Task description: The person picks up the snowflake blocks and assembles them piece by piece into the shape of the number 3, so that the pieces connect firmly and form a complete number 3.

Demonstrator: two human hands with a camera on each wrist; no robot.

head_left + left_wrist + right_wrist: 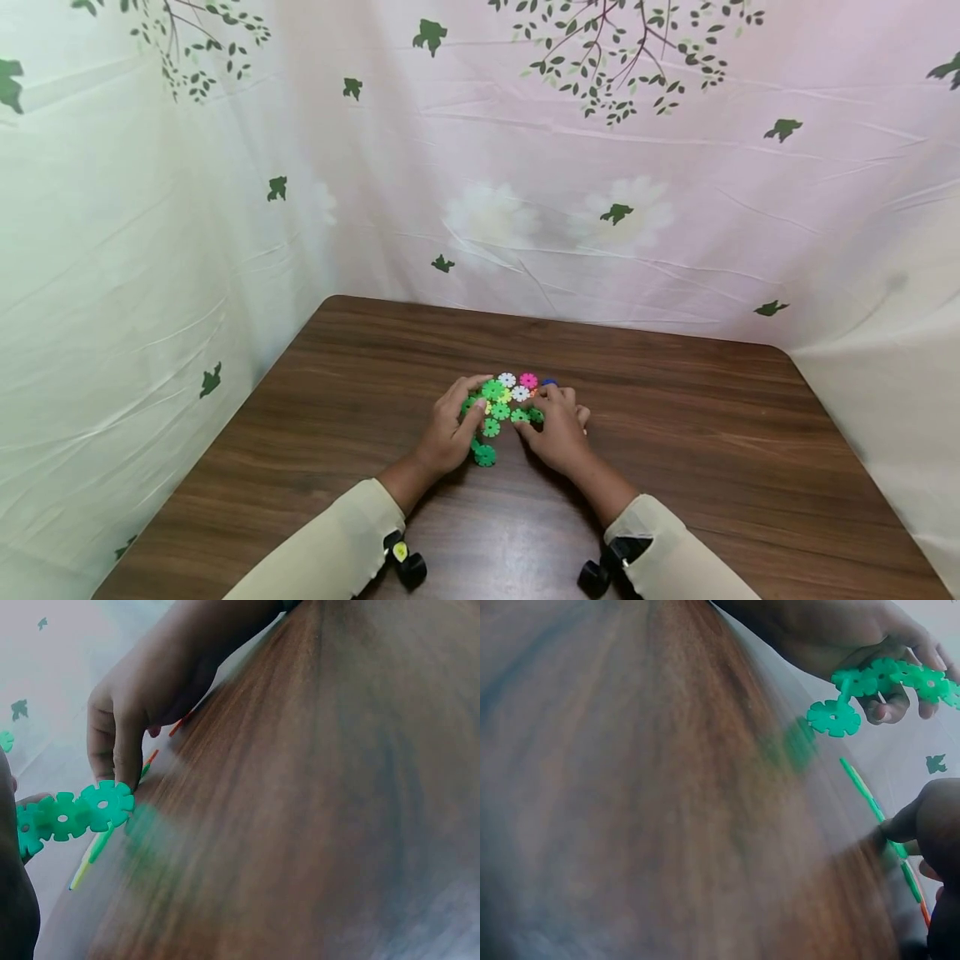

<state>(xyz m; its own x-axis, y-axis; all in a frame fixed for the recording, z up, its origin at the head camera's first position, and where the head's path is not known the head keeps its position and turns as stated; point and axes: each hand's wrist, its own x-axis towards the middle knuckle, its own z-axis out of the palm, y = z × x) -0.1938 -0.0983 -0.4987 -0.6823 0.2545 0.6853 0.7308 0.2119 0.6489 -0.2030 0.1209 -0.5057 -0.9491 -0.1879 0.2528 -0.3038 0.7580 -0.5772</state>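
Note:
My left hand [448, 433] holds a joined chain of green notched plastic discs, flower-shaped linking pieces, raised above the table. One disc of the chain [485, 455] hangs below the hand, and another [493, 389] shows by the fingertips. In the right wrist view, left fingers curl around the chain [885, 673]. My right hand [558, 433] reaches down among loose discs lying flat, its thumb and fingers around a green disc [520, 415]. In the right wrist view the thumb meets a flat green disc [896, 847]; whether it is pinched is hidden.
Loose discs lie in a cluster between the hands: white [521, 393], pink [528, 381], yellow and green, with a blue disc [550, 382] partly behind the right fingers. The brown wooden table [675, 417] spreads around them. A leaf-patterned cloth [525, 208] stands beyond its far edge.

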